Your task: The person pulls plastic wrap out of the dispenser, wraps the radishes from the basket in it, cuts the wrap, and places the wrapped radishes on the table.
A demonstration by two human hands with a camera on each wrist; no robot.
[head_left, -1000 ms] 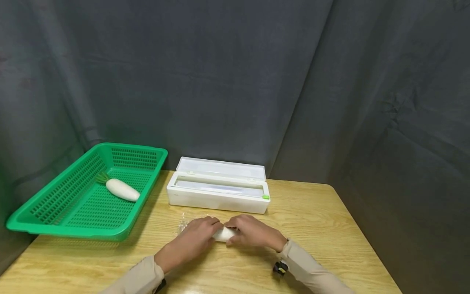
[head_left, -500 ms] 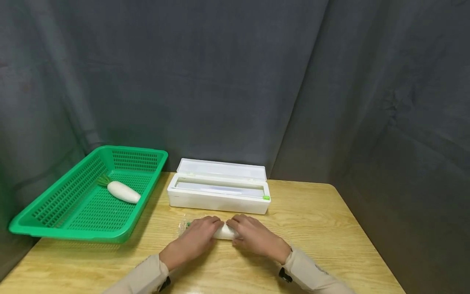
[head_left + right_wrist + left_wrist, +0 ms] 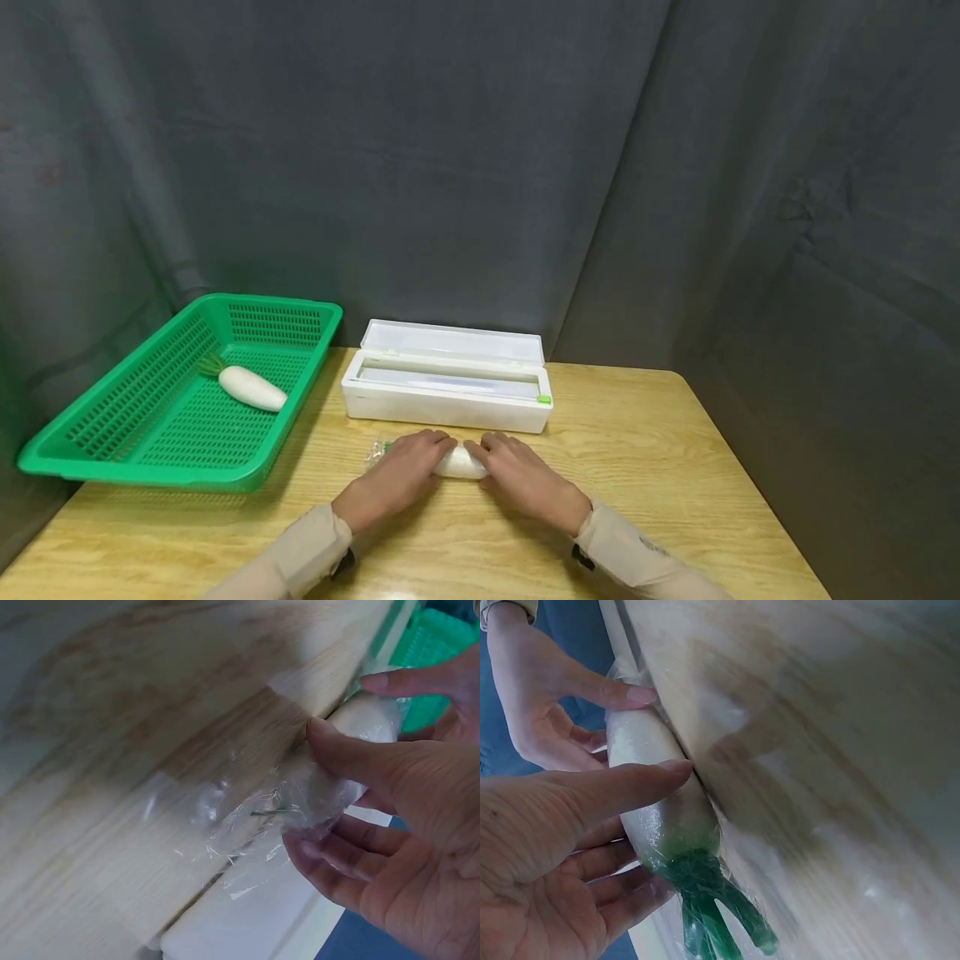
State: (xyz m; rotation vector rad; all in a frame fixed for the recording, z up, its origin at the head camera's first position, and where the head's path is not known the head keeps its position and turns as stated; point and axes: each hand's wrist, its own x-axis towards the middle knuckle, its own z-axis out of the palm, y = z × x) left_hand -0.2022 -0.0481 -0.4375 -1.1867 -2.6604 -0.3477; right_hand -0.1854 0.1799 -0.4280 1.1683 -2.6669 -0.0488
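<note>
Film-wrapped white radish (image 3: 461, 464), two-handed grip.
Left hand (image 3: 399, 475) and right hand (image 3: 525, 477) — fingers curled around it; white box (image 3: 446, 409) at its twelve o'clock.

A smooth, white, plump radish (image 3: 461, 464) with green stalks (image 3: 712, 915), wrapped in crinkled, clear plastic film (image 3: 259, 825), lies crosswise on the pale wooden table (image 3: 675, 492), stalk end left.

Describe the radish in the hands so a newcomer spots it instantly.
On the wooden table, find the open white box. Just in front of it, on the near side, the left hand and right hand hold a white radish with a green top. Clear film wraps it, whereas the other radish, lying in the green basket, shows none.
</note>
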